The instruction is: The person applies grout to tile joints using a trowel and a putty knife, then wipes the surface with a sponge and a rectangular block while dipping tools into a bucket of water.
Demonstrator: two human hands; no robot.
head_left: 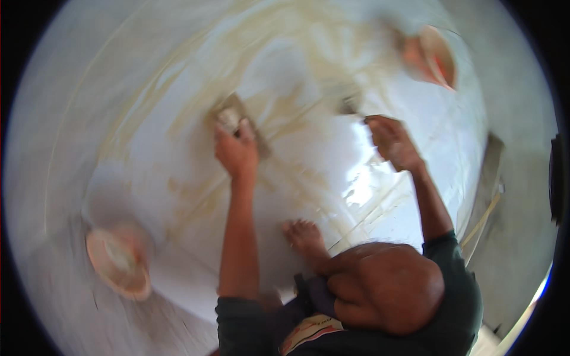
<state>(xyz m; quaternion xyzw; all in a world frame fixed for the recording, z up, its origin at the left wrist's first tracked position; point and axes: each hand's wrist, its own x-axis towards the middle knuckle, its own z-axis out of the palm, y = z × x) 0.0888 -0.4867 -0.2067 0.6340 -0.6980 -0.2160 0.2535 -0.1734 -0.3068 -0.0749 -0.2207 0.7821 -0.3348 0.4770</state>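
Observation:
My left hand [236,147] is wrapped round the handle of a flat rectangular float [261,141], whose board lies against the pale tiled floor [202,148]. To the right, my right hand [393,142] is closed on a small trowel-like tool. Its dark blade [349,105] points left and is smeared by motion, so its exact shape cannot be made out. Yellowish-beige paste [297,121] lies in streaks over the tiles, around the float and below the blade.
An orange bucket [424,59] is at the far right, and a lighter pinkish one [119,261] at the near left. My bare foot [306,237] and bent knee [398,288] are close by. A long strip [484,216] lies along the right side.

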